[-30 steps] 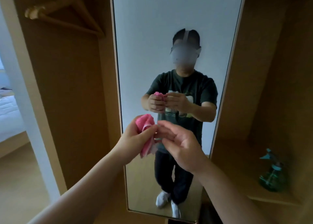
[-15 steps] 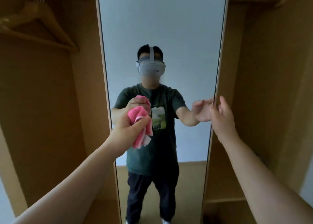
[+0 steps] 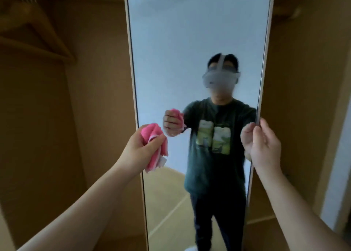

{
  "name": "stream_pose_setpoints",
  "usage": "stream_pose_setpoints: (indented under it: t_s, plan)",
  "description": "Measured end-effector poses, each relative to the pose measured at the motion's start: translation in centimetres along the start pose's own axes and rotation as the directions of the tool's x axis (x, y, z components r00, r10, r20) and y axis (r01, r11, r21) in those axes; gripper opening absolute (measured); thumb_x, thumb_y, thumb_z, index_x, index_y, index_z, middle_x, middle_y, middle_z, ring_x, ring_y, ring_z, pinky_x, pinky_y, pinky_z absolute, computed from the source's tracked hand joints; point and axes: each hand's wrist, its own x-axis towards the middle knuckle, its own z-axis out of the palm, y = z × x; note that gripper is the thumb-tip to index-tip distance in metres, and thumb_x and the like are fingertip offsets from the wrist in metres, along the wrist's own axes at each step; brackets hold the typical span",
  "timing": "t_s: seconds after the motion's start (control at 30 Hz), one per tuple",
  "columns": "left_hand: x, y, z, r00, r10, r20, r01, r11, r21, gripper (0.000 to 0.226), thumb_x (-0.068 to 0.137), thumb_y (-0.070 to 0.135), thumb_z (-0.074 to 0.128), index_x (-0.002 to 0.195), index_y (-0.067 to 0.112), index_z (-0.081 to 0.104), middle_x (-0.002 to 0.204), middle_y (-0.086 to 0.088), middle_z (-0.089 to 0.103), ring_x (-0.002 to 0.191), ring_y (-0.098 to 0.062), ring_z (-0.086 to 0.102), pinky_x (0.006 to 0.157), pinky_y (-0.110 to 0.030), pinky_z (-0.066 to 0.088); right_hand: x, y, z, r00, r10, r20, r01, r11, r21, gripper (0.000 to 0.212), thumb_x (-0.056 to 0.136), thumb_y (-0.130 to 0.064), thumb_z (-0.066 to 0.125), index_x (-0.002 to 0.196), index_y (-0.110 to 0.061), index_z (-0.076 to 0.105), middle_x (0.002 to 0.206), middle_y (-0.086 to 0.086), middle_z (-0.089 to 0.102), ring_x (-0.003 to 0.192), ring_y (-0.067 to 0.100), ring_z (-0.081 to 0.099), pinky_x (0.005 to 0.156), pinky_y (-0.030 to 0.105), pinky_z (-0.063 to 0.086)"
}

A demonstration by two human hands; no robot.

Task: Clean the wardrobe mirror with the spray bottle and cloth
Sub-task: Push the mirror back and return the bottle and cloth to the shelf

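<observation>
The tall wardrobe mirror (image 3: 190,41) stands upright in front of me, framed in pale wood, and reflects a person in a dark T-shirt. My left hand (image 3: 140,150) is closed on a bunched pink cloth (image 3: 153,136), held just before the mirror's left edge, short of the glass. My right hand (image 3: 266,146) grips the mirror's right edge at mid height, fingers wrapped round the frame. The spray bottle is out of view.
Brown wardrobe walls (image 3: 85,98) close in on both sides of the mirror. A wooden hanger (image 3: 34,34) hangs at the upper left. A low shelf edge (image 3: 262,220) shows at the lower right, behind my right forearm.
My right hand left the cloth, reached to the mirror's right edge and now holds it. The mirror has swung, its left edge nearer. My left hand kept the cloth.
</observation>
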Motion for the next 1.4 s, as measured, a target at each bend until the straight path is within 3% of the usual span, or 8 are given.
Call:
stream_pose_setpoints:
  t_s: [0.1, 0.17, 0.27, 0.37, 0.57, 0.73, 0.87, 1.4]
  plan:
    - [-0.1, 0.3, -0.5, 1.0, 0.02, -0.01, -0.02, 1.0, -0.01, 0.022, 0.097, 0.013, 0.052, 0.077, 0.019, 0.057, 0.072, -0.031, 0.063, 0.052, -0.031, 0.056, 0.042, -0.028, 0.048, -1.6, 0.0, -0.1, 0.98, -0.199, -0.014, 0.196, 0.972, -0.128, 0.046, 0.101, -0.04, 0.039, 0.146, -0.031, 0.035, 0.136, 0.007, 0.056, 0.126, 0.021, 0.053, 0.104, 0.045, 0.045]
    - [0.4, -0.4, -1.1, 0.999, -0.041, -0.007, 0.04, 0.998, -0.039, 0.004, 0.096, 0.022, 0.055, 0.094, 0.02, 0.058, 0.082, -0.025, 0.067, 0.06, -0.033, 0.063, 0.046, -0.028, 0.052, -2.4, -0.4, 0.2, 0.919, -0.395, -0.011, 0.384, 0.898, -0.213, 0.046, 0.101, -0.032, 0.038, 0.145, -0.019, 0.036, 0.132, 0.012, 0.058, 0.123, 0.017, 0.055, 0.101, 0.034, 0.048]
    - [0.9, -1.5, -2.0, 0.987, -0.156, -0.049, 0.154, 0.987, -0.039, 0.034, 0.089, 0.038, 0.06, 0.12, 0.027, 0.049, 0.099, -0.006, 0.066, 0.083, -0.023, 0.069, 0.065, -0.033, 0.058, -3.3, -1.3, 0.8, 0.798, -0.603, -0.003, 0.583, 0.772, -0.255, 0.042, 0.099, -0.018, 0.041, 0.139, -0.004, 0.039, 0.109, 0.014, 0.062, 0.103, -0.006, 0.054, 0.082, 0.015, 0.048]
    - [0.6, -2.3, -2.7, 0.976, -0.192, -0.105, 0.187, 0.981, -0.058, 0.034, 0.089, 0.037, 0.06, 0.118, 0.028, 0.045, 0.098, -0.006, 0.064, 0.079, -0.023, 0.069, 0.062, -0.03, 0.055, -4.0, -1.8, 1.7, 0.719, -0.694, 0.045, 0.681, 0.69, -0.247, 0.04, 0.1, -0.017, 0.041, 0.139, -0.009, 0.039, 0.095, 0.017, 0.06, 0.085, 0.008, 0.057, 0.062, 0.032, 0.05]
    - [-0.3, -4.0, -4.0, 0.962, -0.223, -0.155, 0.216, 0.975, -0.057, 0.037, 0.089, 0.037, 0.061, 0.121, 0.026, 0.046, 0.099, -0.01, 0.065, 0.078, -0.027, 0.066, 0.061, -0.034, 0.054, -5.7, -2.7, 4.5, 0.696, -0.714, 0.07, 0.708, 0.668, -0.228, 0.047, 0.101, -0.021, 0.038, 0.138, 0.007, 0.035, 0.119, 0.015, 0.049, 0.09, 0.022, 0.057, 0.07, 0.036, 0.053]
    - [-0.4, -4.7, -5.3, 0.965, -0.202, -0.164, 0.193, 0.979, -0.07, 0.022, 0.091, 0.035, 0.061, 0.111, 0.028, 0.054, 0.094, -0.012, 0.066, 0.065, -0.024, 0.067, 0.058, -0.037, 0.055, -6.8, -3.3, 6.7, 0.7, -0.702, 0.132, 0.707, 0.654, -0.27, 0.055, 0.102, -0.031, 0.035, 0.149, -0.007, 0.018, 0.153, 0.015, 0.026, 0.14, 0.031, 0.034, 0.11, 0.049, 0.037]
    - [-0.7, -4.7, -5.8, 0.963, -0.207, -0.172, 0.196, 0.977, -0.079, 0.011, 0.092, 0.032, 0.061, 0.099, 0.035, 0.053, 0.094, -0.013, 0.068, 0.058, -0.022, 0.067, 0.056, -0.039, 0.057, -7.2, -3.8, 8.1, 0.713, -0.672, 0.203, 0.687, 0.609, -0.397, 0.062, 0.1, -0.036, 0.036, 0.149, -0.004, 0.014, 0.157, 0.022, 0.015, 0.146, 0.036, 0.02, 0.11, 0.06, 0.032]
    - [-0.4, -5.9, -7.2, 0.96, -0.23, -0.161, 0.226, 0.973, -0.043, 0.012, 0.09, 0.039, 0.061, 0.095, 0.039, 0.05, 0.098, -0.007, 0.067, 0.076, -0.029, 0.071, 0.069, -0.048, 0.06, -5.3, -2.2, 12.0, 0.746, -0.613, 0.258, 0.616, 0.491, -0.616, 0.073, 0.094, -0.037, 0.043, 0.148, 0.005, 0.016, 0.155, 0.029, 0.016, 0.146, 0.039, 0.014, 0.118, 0.053, 0.02]
